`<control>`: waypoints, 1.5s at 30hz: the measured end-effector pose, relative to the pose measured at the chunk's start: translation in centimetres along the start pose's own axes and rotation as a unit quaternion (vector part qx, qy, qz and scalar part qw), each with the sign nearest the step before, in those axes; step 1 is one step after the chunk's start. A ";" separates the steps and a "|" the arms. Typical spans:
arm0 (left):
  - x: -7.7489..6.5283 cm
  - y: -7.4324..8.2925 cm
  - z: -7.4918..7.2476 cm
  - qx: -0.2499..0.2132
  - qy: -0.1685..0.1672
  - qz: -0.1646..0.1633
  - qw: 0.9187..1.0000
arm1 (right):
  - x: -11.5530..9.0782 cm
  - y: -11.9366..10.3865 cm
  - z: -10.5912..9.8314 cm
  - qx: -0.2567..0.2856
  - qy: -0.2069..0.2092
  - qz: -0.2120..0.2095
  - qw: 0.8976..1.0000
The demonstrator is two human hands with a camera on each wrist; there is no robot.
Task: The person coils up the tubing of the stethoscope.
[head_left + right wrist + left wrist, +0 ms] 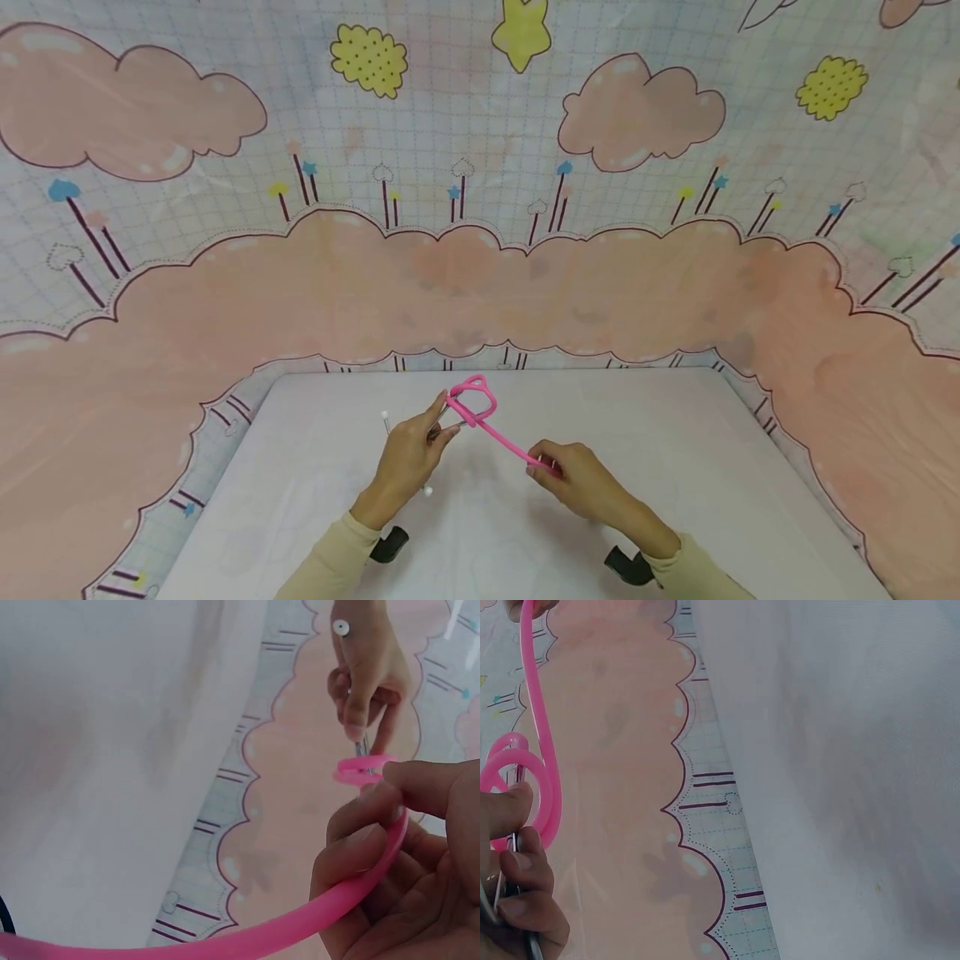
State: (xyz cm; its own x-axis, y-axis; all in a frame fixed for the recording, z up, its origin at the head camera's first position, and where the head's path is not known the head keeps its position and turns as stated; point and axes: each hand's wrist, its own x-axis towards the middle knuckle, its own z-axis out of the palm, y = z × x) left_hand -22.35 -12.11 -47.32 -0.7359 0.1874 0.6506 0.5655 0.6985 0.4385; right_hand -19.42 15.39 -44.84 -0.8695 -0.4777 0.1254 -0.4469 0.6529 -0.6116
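My left hand [408,450] grips a thin metal piece [361,746], its fingers curled round it. White round tips [385,414] show on either side of that hand, and most of the metal is hidden by the fingers. A glossy pink flexible cord [506,440] is looped at the far end of the metal, with a smaller loop on top. From the loops it runs down to the right, where my right hand [573,479] holds it between thumb and curled fingers. Past the right fingers, a length of cord [247,946] curves away in the right wrist view.
Below both hands lies a white tabletop [480,533]. Behind and around it hangs a printed cloth [480,287] with clouds, stars and scalloped edges. Black wrist devices [390,543] sit by both sleeves.
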 end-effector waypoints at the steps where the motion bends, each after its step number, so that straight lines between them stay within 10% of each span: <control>1: 0.0 0.1 0.0 0.003 0.003 0.003 1.000 | 0.0 -0.1 -0.1 -0.003 0.001 -0.005 1.000; 14: -0.2 0.5 -0.2 0.043 0.004 0.044 0.998 | -0.4 -0.8 -0.9 -0.038 0.015 -0.123 0.992; 45: -1.5 2.4 -0.3 0.008 -0.174 0.082 0.981 | 1.6 -0.9 -3.1 -0.052 0.057 -0.239 0.968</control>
State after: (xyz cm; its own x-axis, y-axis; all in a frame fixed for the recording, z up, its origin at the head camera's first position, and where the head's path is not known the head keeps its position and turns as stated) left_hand -19.75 -10.92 -47.09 -0.7192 0.5216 0.4589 0.6837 0.6490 0.3338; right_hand -21.09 15.83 -41.63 -0.5733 -0.6760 0.4631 -0.8172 0.4313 -0.3822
